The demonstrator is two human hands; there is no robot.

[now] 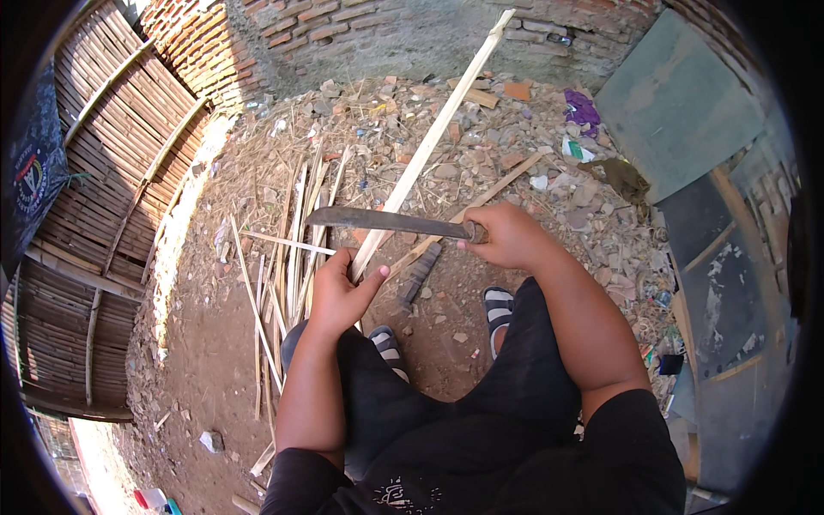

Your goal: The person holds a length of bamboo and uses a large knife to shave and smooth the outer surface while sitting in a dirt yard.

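Note:
My right hand (508, 237) grips the wooden handle of a machete (386, 221), whose long dark blade points left. The blade lies across a pale split bamboo strip (438, 129), close above its lower end. That lower end is in my left hand (337, 293), with the fingers bent behind it and the thumb out to the side. From there the strip slants up and away to the right, its far tip frayed. Several thin bamboo slats (296, 232) lie on the ground beside my left hand.
Below the blade, a dark ridged block (419, 276) rests near my sandals (498, 307). Another wooden slat (506, 182) lies slantwise over the rubble. A brick wall (343, 30) stands ahead, a bamboo panel (129, 146) at left, and grey boards (678, 103) lean at right.

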